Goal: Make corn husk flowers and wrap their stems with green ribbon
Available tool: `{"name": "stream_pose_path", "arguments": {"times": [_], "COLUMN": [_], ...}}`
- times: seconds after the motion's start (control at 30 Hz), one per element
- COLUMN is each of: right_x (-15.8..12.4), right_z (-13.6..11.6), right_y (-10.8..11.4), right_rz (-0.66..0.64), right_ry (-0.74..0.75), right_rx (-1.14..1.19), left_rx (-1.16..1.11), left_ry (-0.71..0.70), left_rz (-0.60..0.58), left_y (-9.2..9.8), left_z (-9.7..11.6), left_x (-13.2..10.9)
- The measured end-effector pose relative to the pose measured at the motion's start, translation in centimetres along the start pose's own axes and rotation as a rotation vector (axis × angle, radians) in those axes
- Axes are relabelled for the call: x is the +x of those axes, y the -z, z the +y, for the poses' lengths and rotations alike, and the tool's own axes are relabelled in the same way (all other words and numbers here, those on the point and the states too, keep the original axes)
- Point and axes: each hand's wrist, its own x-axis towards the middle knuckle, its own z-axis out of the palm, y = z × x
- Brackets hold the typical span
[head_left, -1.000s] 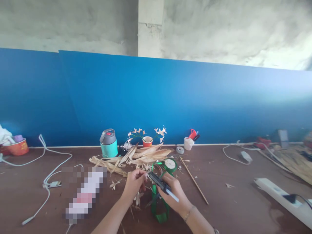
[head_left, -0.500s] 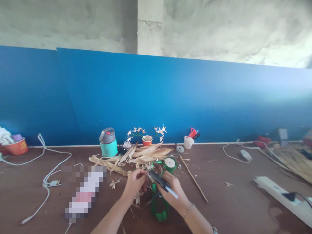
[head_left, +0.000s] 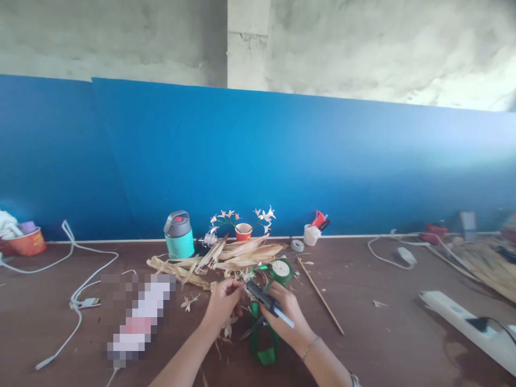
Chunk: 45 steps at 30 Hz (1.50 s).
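My right hand [head_left: 285, 312] is wrapped round a black glue gun [head_left: 262, 296], with a whitish glue stick [head_left: 284, 318] poking out of its back end. The gun's nozzle points left, close to the fingertips of my left hand [head_left: 226, 302]. Those fingers are pinched together; what they hold is too small to make out. Just beyond the nozzle lie small pale husk flowers [head_left: 245, 276]. Under and beside the gun are a green ribbon roll [head_left: 266, 357] and a dark pointed tool [head_left: 252, 329], partly hidden by my right hand.
Dried corn husks [head_left: 250, 255] lie beyond my hands, before a paper cup [head_left: 243, 233] with flower stems. A teal flask [head_left: 179, 236] stands left, a white spool [head_left: 281, 270] and wooden stick [head_left: 321, 296] right. Power strips [head_left: 463, 318] and white cables [head_left: 80, 290] flank the table.
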Motion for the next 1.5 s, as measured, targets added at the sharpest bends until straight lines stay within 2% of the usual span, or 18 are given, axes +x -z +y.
{"name": "stream_pose_path", "arguments": {"times": [1.5], "right_x": [-0.03], "right_z": [-0.14], "right_y": [0.12], "right_rz": [-0.035], "right_ry": [-0.026], "right_rx": [-0.041], "left_rx": [-0.008], "left_ry": [0.002], "left_rz": [0.006], "left_y": [-0.02], "left_z": [0.08], "left_x": [-0.04]}}
